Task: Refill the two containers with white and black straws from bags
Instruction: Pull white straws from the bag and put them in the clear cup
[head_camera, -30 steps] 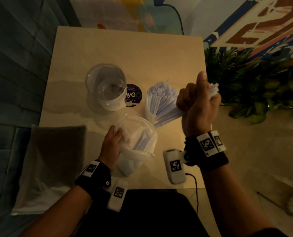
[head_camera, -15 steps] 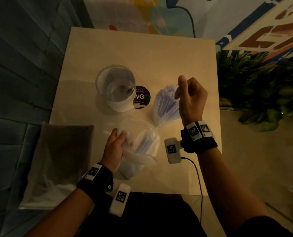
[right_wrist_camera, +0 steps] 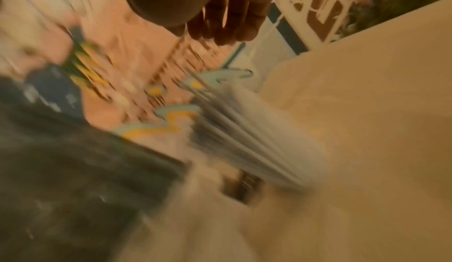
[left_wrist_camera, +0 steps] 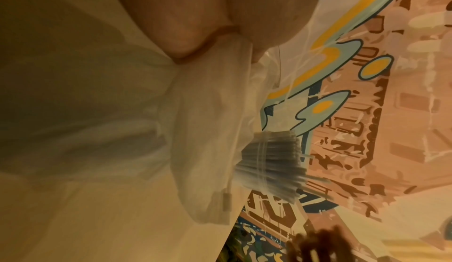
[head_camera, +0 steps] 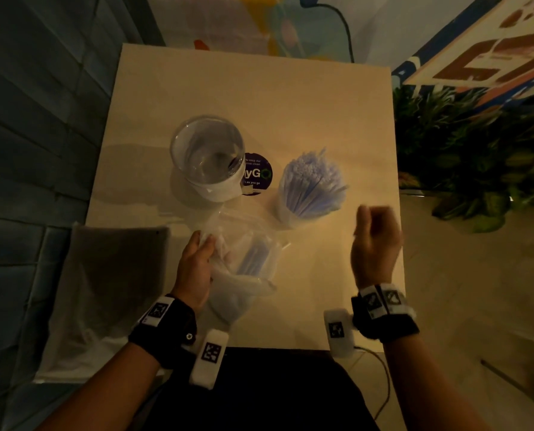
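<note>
Plastic film is pinched in the left hand [head_camera: 194, 269]: thumb and fingers clamp the gathered rim of the clear bag [head_camera: 243, 275], which lies on the bench [head_camera: 259, 98] near the front edge. The left-wrist view confirms the fold of film caught between thumb and finger. Inside the bag a few white straws [head_camera: 254, 259] remain, their long axis running from the closed bottom near the person toward the mouth, which points away and slightly right.

Right hand [head_camera: 374, 241] hovers above the bench's right edge, well apart from the bag, fingers loosely curled and holding nothing. The hand is blurred, so exact finger position cannot be told.

Just beyond the bag mouth, between the two hands, stands the right container [head_camera: 309, 194], packed with upright white straws that fan outward at the top. To its left, beside a dark round sticker [head_camera: 256, 174], stands the glass container [head_camera: 208, 154]; it appears to hold no straws. A second bag [head_camera: 103, 293], dark and flat, lies at the left, overhanging the bench edge.

Judgement: the white refill is nearly done. The next reach turns on the bag mouth lying left of and nearer than the free right hand; that hand must enter along the straws' axis while the left grip holds the rim.
</note>
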### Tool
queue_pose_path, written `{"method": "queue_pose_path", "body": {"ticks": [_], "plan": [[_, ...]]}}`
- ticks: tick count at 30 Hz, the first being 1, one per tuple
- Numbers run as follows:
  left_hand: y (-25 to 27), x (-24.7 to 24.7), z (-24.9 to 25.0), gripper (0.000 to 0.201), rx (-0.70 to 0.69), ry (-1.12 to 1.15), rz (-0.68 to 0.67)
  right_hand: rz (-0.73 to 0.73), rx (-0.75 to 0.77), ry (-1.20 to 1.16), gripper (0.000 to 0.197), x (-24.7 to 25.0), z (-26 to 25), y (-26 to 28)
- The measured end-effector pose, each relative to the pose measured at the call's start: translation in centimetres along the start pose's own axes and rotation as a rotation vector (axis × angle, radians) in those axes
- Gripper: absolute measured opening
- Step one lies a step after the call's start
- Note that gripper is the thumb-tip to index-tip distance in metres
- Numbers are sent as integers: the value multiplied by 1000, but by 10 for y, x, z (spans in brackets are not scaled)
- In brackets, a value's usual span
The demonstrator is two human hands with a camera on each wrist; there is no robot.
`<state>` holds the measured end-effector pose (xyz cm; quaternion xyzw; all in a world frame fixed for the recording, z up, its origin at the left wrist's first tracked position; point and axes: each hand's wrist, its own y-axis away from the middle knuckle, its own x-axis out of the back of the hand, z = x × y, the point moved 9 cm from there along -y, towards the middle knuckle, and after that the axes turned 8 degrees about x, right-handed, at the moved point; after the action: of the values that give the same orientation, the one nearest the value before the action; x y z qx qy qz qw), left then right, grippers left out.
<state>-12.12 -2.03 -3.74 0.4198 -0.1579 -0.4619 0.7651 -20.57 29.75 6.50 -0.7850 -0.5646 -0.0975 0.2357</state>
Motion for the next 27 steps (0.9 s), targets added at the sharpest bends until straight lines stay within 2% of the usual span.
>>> {"method": "queue_pose_path", "body": {"ticks": [3,6,11,14,17,19,21,27], "plan": [[-7,13,0,32,-14,25,45,-326,-56,116,15,-39,43,55],[-6,16,1,38,-15,39,51,-654,52,273,3,-91,65,96],[0,18,4,34,-47,11,26,-1049,334,603,40,-171,60,127],[4,25,3,32,-55,14,29,-1193,489,733,39,-194,50,141],[4,34,4,22,-65,29,54,-1219,597,813,29,-195,54,150],[5,39,3,20,-73,38,74,-1251,543,849,26,-187,65,155],[5,42,2,21,-79,50,85,-1274,424,864,26,-173,77,157],[4,38,-3,23,-68,57,87,-1234,-120,664,12,-126,99,152]]}}
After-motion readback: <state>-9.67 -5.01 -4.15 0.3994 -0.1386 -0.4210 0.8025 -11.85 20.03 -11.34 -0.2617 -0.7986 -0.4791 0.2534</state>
